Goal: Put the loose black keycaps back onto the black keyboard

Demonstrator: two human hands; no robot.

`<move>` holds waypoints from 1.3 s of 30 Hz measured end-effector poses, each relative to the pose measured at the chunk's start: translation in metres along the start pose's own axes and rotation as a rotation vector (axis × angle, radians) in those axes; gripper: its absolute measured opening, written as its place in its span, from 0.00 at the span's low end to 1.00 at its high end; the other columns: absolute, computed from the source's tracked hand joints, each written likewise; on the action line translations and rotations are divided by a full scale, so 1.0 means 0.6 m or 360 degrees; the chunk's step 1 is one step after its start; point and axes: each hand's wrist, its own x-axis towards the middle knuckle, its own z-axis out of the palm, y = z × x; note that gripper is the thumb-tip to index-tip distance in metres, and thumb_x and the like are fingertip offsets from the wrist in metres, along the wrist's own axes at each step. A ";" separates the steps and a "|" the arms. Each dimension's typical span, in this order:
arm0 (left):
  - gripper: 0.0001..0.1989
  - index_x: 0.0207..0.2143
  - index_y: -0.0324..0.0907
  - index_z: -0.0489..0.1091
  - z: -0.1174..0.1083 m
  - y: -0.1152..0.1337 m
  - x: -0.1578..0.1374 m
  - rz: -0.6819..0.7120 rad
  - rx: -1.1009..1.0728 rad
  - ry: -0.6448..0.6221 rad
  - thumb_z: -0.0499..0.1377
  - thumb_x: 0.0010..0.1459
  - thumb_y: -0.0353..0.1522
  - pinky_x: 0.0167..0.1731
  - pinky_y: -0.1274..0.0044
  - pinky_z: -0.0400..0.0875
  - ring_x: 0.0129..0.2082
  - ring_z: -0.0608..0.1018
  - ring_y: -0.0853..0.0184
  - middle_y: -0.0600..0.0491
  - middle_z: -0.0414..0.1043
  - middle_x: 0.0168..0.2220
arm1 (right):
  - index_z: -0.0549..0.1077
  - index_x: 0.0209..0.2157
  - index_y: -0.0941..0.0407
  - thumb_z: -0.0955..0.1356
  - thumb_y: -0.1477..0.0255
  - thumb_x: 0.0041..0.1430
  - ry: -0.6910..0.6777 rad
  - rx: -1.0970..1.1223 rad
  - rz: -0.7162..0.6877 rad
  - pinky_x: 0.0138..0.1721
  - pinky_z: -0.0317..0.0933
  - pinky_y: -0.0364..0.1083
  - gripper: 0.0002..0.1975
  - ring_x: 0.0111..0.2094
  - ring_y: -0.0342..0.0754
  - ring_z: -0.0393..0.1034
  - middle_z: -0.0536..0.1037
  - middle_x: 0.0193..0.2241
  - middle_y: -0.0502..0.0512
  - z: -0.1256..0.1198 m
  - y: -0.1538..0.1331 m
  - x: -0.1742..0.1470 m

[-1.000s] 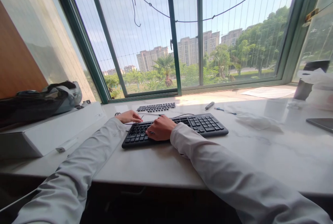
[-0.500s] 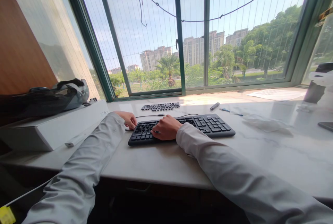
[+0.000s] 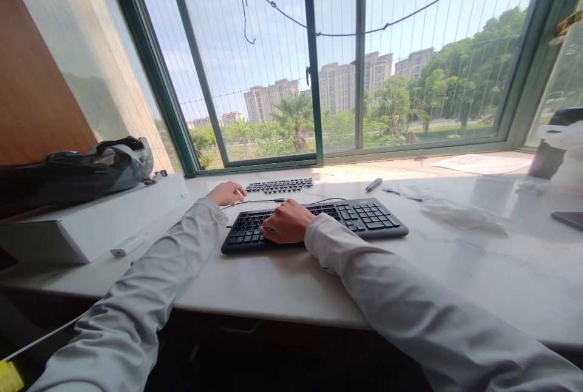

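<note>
A black keyboard (image 3: 378,222) lies at a slant on the marble top. Its left part shows bare sockets where keycaps are off. Over that area my right hand (image 3: 288,222) rests with curled fingers; a small dark thing shows at its fingertips, too hidden to name. Behind the keyboard, loose black keycaps (image 3: 279,185) lie in rows. My left hand (image 3: 228,193) reaches past the keyboard's far left corner, its fingers stretched toward the left end of those rows and a little apart. I see nothing held in it.
A thin cable (image 3: 255,201) runs behind the keyboard. Farther right are a small grey stick-like object (image 3: 374,184), a blue slim tool (image 3: 392,191), a clear plastic bag (image 3: 464,216) and a paper sheet (image 3: 483,163). A white box (image 3: 91,228) stands at left, bearing a dark bag (image 3: 104,164).
My left hand has moved from the keyboard's left end up and away, toward the loose keycaps, and its fingers have straightened. My right hand stays on the keyboard. The view has shifted slightly.
</note>
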 end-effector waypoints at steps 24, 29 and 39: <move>0.13 0.36 0.47 0.77 0.059 0.063 0.161 0.0146 0.0527 0.0136 0.62 0.46 0.38 0.40 0.76 0.65 0.41 0.75 0.60 0.50 0.76 0.41 | 0.79 0.31 0.58 0.57 0.65 0.63 0.0088 -0.0018 0.0137 0.33 0.59 0.47 0.21 0.33 0.52 0.74 0.79 0.29 0.61 0.004 0.018 -0.006; 0.14 0.36 0.43 0.76 0.025 0.076 0.129 0.0210 0.0482 0.0305 0.60 0.47 0.39 0.40 0.77 0.65 0.40 0.76 0.61 0.50 0.77 0.39 | 0.79 0.31 0.58 0.57 0.66 0.63 0.0077 -0.0042 0.0187 0.33 0.58 0.48 0.21 0.32 0.52 0.74 0.79 0.29 0.62 0.006 0.022 -0.007; 0.19 0.36 0.40 0.75 -0.015 0.138 -0.022 0.0808 -0.0259 0.0125 0.62 0.47 0.44 0.36 0.78 0.67 0.36 0.76 0.66 0.52 0.77 0.35 | 0.79 0.30 0.59 0.57 0.65 0.62 0.0033 -0.0055 0.0341 0.33 0.57 0.48 0.22 0.31 0.54 0.74 0.79 0.29 0.63 0.012 0.035 -0.008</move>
